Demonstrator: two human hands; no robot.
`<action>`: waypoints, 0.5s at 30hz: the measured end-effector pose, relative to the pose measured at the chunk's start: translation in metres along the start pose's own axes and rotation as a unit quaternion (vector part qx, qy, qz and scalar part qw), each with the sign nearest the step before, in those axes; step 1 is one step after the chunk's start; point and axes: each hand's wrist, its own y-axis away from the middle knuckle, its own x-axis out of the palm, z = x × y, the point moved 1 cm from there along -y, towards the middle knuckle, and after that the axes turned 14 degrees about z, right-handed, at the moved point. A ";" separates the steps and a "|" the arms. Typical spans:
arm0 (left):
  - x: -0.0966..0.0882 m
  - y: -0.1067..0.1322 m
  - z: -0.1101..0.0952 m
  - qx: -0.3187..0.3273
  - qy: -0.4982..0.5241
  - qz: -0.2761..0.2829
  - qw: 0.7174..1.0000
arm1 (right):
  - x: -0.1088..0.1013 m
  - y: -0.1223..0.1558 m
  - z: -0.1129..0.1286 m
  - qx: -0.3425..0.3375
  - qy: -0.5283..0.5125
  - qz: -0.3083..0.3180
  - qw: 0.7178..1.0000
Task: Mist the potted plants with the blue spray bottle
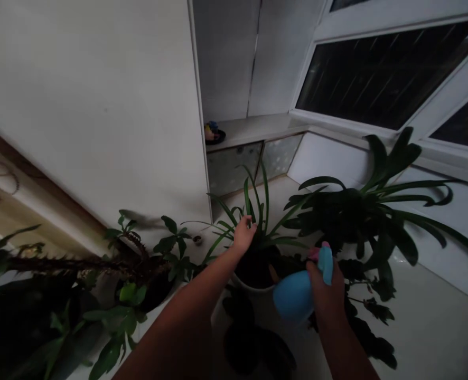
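Observation:
In the head view, my left hand (244, 233) reaches in among the long narrow leaves of a potted plant (266, 203). Its fingers are loosely curled and apart; whether they touch a leaf is unclear. Dark soil fills the plant's white pot (253, 286), which is below the hand. My right hand (331, 287) is wrapped round the neck of a blue spray bottle (293, 296) with a light-blue and pink head. The bottle is tilted, and its head is near the plant's right-hand leaves.
A large broad-leaved plant (380, 200) spreads at the right below the window (356, 74). Left of my arm stand a thorny-stemmed plant (134, 258) and other foliage. A tall white panel (99, 105) rises behind them. Small colourful items (213, 132) sit on the ledge (258, 129).

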 end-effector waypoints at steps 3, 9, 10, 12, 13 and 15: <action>0.000 -0.027 -0.019 0.061 -0.026 0.038 0.997 | -0.005 0.002 0.007 0.010 0.003 -0.025 1.000; 0.032 -0.062 -0.042 0.114 0.018 0.046 0.992 | 0.044 0.023 0.021 -0.153 0.007 0.032 0.988; 0.035 -0.062 -0.044 0.115 0.041 0.040 0.992 | 0.050 0.026 0.022 -0.165 -0.006 0.046 0.985; 0.032 -0.057 -0.044 0.121 0.100 0.028 0.987 | 0.056 0.032 0.025 -0.170 -0.035 0.075 0.982; 0.028 -0.051 -0.044 0.126 0.133 0.019 0.983 | 0.055 0.034 0.026 -0.166 -0.050 0.085 0.981; 0.012 -0.035 -0.043 0.145 0.200 -0.008 0.969 | 0.051 0.038 0.028 -0.153 -0.073 0.105 0.980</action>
